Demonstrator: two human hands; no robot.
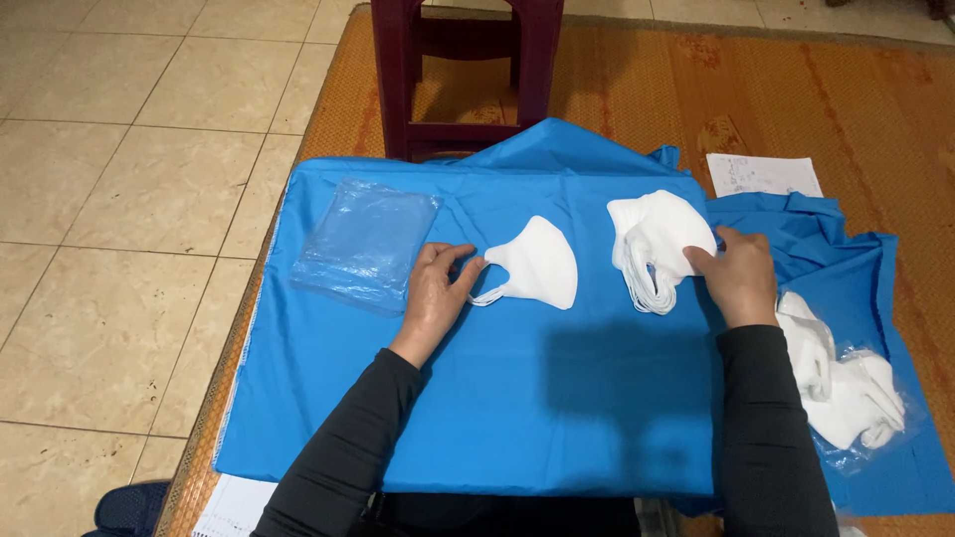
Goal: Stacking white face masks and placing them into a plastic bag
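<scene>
Setting: blue cloth [517,398] spread over a woven mat [796,89] on a tiled floor; a dark red stool [468,70] stands beyond the cloth, far from both hands.
Left hand [435,293]: lies flat on the cloth, fingers loosely apart, fingertips touching the ear loop end of a single white mask [537,264] just to its right.
Right hand [741,276]: fingers pinch the edge of a stack of masks [657,244] just to its left.
Bags: clear plastic bags [366,244] lie just left of the left hand.
More masks: a bagged pile [851,393] lies near the right forearm.
Step, as judged: one mask is set apart from the stack.
Care needed: a light, clean pinch on the thin fabric.
</scene>
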